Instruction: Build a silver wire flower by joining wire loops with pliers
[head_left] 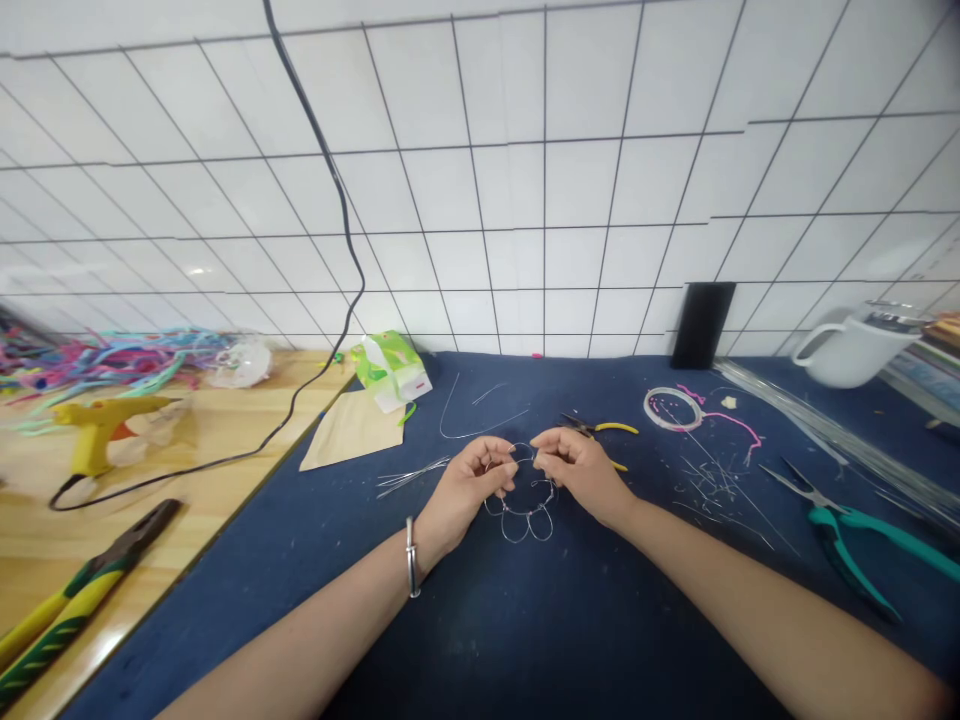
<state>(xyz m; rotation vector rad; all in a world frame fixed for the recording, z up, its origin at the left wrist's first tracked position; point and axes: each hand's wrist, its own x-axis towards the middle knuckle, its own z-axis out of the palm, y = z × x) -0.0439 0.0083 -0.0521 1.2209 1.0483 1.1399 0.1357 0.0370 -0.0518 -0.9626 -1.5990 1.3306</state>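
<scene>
A thin silver wire flower (527, 512), made of several looped petals around a ring, is held up over the dark blue mat. My left hand (476, 485) pinches it at its left side, thumb against fingers. On the opposite side my right hand (574, 465) is closed on the wire at the upper right. Between the two hands a curved piece of wire arches at the top. Small pinkish spots show where petals meet the ring. Yellow-handled pliers (615, 428) lie just behind my right hand. Cut wires (411, 478) rest left of my left hand.
Right of my hands lie wire scraps (716, 485), a white wire coil (673, 410) and teal-handled pliers (832, 515). A white mug (859, 345) and a black block (703, 325) stand behind. At left are a yellow glue gun (94, 430), large pliers (90, 590) and a green packet (388, 365).
</scene>
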